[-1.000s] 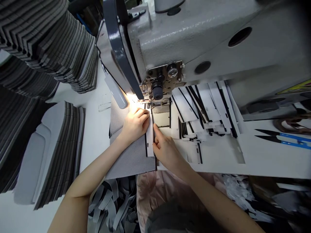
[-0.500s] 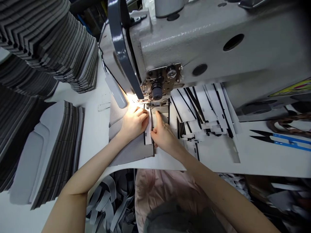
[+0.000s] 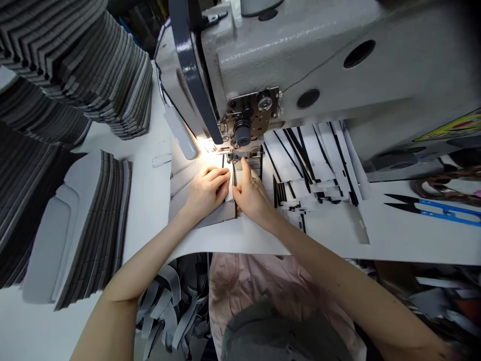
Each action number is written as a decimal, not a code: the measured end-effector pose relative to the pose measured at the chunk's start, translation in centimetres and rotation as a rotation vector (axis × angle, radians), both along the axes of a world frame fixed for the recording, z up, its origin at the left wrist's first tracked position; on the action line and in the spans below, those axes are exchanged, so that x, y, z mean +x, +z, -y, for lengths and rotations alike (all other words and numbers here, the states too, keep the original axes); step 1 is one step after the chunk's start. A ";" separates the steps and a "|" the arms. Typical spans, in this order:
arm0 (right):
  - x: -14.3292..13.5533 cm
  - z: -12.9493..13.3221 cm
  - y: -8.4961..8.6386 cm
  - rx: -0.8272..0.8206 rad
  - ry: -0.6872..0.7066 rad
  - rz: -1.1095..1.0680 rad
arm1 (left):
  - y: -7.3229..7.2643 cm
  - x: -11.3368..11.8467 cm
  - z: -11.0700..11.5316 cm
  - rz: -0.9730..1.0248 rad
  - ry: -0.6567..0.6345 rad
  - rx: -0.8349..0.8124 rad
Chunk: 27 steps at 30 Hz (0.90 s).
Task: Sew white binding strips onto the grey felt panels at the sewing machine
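A grey fabric panel (image 3: 182, 193) lies under the sewing machine's presser foot (image 3: 230, 156), with a white strip edged in black (image 3: 230, 194) along its right side. My left hand (image 3: 208, 189) rests on the panel, its bent fingers close together and pressing down at the strip. On the other side of the strip, my right hand (image 3: 253, 198) holds the panel's right edge. Its index finger points forward near the foot, while the thumb and curled fingers close at the edge; the fingertips underneath are partly hidden.
Stacked grey padded pieces (image 3: 90, 215) fill the left of the table (image 3: 146, 200). White strips with black edges (image 3: 311, 150) lie right of the needle area. Blue-handled thread snips (image 3: 439, 208) lie far right. The lit lamp (image 3: 181, 131) and machine head (image 3: 300, 55) stand overhead.
The panel and strip have slid forward under the foot, so less of them shows towards me. Both hands stay on the work. A loose thread now shows across the machine head.
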State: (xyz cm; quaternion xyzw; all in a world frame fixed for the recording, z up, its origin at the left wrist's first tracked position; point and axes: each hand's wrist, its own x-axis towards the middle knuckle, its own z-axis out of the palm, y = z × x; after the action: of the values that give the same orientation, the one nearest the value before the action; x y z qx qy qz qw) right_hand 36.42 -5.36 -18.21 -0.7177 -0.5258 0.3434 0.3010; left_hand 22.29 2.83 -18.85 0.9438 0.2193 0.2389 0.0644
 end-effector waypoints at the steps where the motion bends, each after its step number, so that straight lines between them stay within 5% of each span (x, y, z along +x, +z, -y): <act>1: -0.1 0.6 0.1 -0.011 0.021 -0.046 | -0.1 0.1 -0.2 -0.003 0.009 0.002; 7: -0.7 3.4 -0.2 0.012 0.000 -0.326 | -0.1 0.2 -0.3 -0.019 -0.001 -0.001; 19: -1.1 3.2 -0.5 0.007 0.011 -0.095 | 0.0 -1.6 1.5 0.022 -0.103 -0.069; 27: -1.2 3.9 -0.4 0.052 -0.020 -0.118 | -0.3 -1.6 1.6 0.062 -0.062 -0.084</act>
State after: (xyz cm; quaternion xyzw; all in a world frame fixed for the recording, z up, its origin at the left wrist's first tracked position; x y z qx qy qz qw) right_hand 35.27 -9.27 -18.61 -0.6932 -0.5089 0.3683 0.3534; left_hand 20.70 1.26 -19.16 0.9387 0.1978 0.2564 0.1180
